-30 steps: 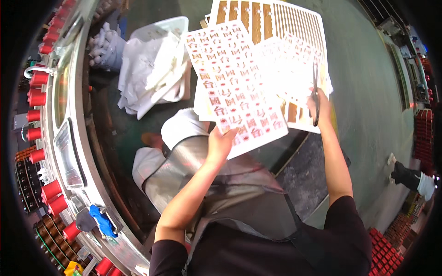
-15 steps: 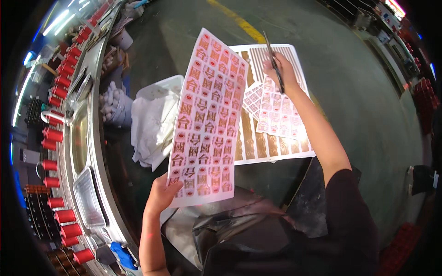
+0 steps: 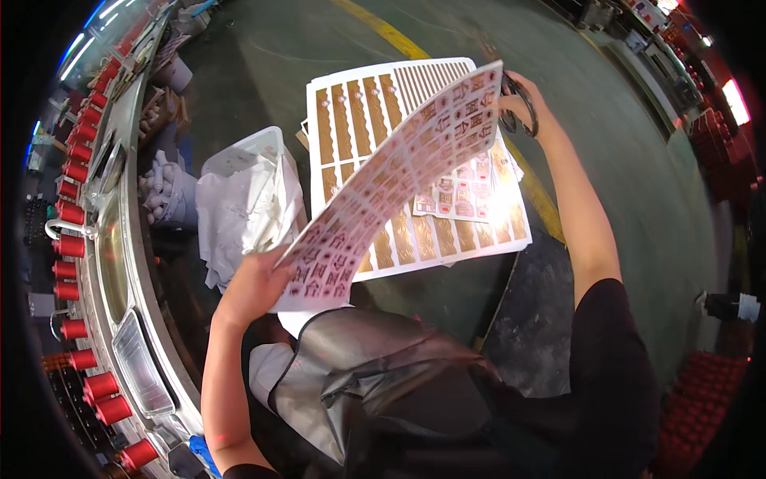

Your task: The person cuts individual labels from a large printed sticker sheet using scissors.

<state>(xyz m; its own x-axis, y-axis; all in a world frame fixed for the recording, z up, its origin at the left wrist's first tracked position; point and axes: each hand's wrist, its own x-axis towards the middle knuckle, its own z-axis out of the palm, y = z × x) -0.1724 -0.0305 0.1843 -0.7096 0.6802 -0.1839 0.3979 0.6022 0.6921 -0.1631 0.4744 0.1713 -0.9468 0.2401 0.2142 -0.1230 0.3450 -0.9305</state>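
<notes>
A large sheet of stickers, printed in rows of dark and pinkish characters, slants up from lower left to upper right and bows along its length. Its lower left corner is pinched in my left hand. At the upper right corner is my right hand, with black scissors held in it; their blades are mostly lost in blur. Whether its fingers also grip that corner I cannot tell. Behind and below lies a stack of white sheets with gold wavy strips, carrying smaller cut sticker pieces partly hidden by the sheet.
Left of the stack stands a white tub heaped with white paper or film. Farther left are a bucket of white items and a steel counter with a sink, lined with red spools. A dark apron covers my lap.
The sheet has tipped from near upright toward the right, its top end now at my right hand. My right hand, with the scissors, has shifted right to that corner. The view has shifted slightly.
</notes>
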